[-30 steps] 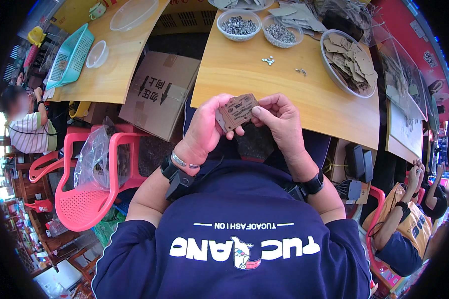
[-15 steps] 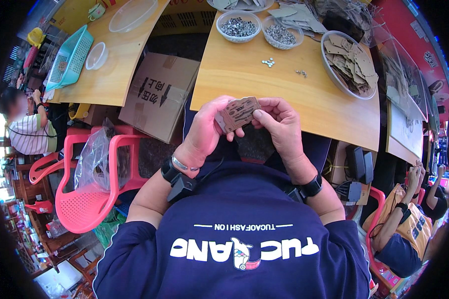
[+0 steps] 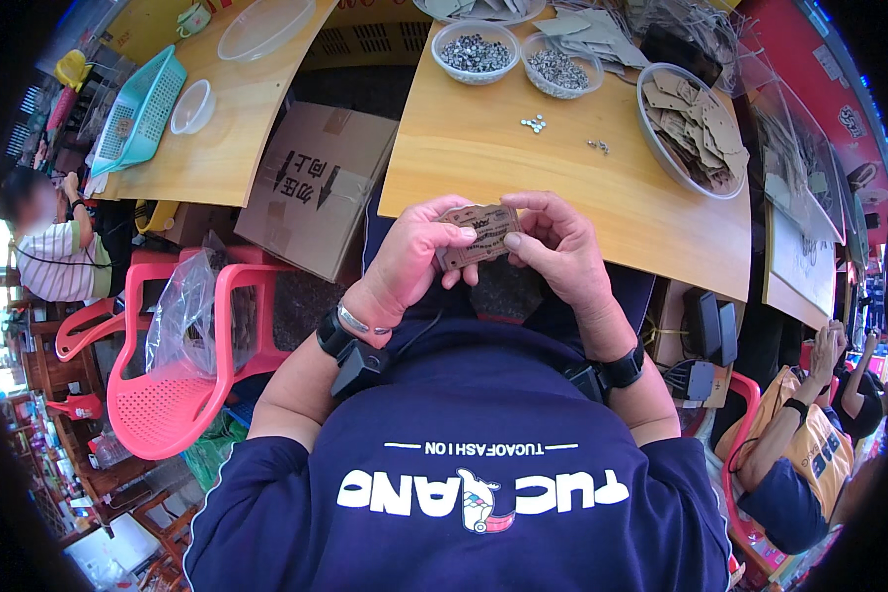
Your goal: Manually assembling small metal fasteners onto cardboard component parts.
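A brown printed card (image 3: 483, 254), made of cardboard or leather-like sheet, is held between my two hands just off the table's near edge. My left hand (image 3: 405, 259) pinches its left side, with the thumb lying across the printed face. At the right end, my right hand (image 3: 567, 252) grips the card between thumb and bent forefinger. Some of the card is hidden under the fingers. On the wooden table (image 3: 464, 168) beyond lie a few pale round pieces (image 3: 534, 123) and a smaller group of metal pieces (image 3: 598, 147).
Two clear bowls (image 3: 476, 77) (image 3: 562, 92) of small metal fasteners stand at the back. A larger bowl (image 3: 651, 138) of brown cards is at the right. Left are a carton (image 3: 311, 187), a pink chair (image 3: 158, 409) and a green basket (image 3: 148, 138). People sit on both sides.
The card has turned in my hands, its printed face now more level. My left thumb has come over onto that face, and my right forefinger has shifted along the top edge.
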`<state>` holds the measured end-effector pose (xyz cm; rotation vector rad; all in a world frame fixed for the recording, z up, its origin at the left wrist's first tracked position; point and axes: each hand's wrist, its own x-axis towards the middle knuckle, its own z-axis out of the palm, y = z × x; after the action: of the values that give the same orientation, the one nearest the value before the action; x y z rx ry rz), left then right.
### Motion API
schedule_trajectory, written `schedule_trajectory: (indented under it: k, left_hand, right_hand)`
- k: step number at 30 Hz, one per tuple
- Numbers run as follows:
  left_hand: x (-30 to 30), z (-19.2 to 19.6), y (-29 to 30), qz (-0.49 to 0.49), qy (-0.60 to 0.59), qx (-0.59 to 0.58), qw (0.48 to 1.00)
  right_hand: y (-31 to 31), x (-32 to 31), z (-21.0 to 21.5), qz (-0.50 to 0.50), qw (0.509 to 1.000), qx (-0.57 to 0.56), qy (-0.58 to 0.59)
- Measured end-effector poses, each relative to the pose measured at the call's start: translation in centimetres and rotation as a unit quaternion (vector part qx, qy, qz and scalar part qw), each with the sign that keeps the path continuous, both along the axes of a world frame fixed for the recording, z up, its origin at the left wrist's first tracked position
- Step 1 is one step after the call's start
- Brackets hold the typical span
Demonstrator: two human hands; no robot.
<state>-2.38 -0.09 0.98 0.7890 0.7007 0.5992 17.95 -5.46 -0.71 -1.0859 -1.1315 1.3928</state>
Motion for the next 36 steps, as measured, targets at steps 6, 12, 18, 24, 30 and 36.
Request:
schedule_trajectory:
  k: [6,12,18,24,30,36]
  left_hand:
    - [0.3,-0.2,-0.1,-0.011,0.012,0.002,1.0]
    - [0.2,0.2,0.2,-0.013,0.014,0.014,1.0]
    - [-0.1,0.2,0.5,-0.021,-0.026,-0.028,0.999]
    - [0.1,0.4,0.2,-0.026,-0.017,-0.044,0.999]
    - [0.0,0.6,-0.1,-0.013,0.07,0.083,0.994]
    - [0.4,0.3,0.3,0.092,0.275,0.731,0.617]
  right_hand:
    - [0.0,0.5,-0.6,0.012,1.0,0.006,0.008]
    - [-0.2,0.3,-0.2,0.001,1.0,0.021,0.012]
    - [-0.3,0.1,0.6,-0.003,1.0,0.015,-0.019]
    - [-0.4,0.5,0.2,0.018,0.999,0.003,-0.031]
    - [-0.4,-0.2,0.4,-0.053,0.998,0.018,0.001]
    - [0.1,0.7,0.9,-0.082,0.993,-0.079,0.0]
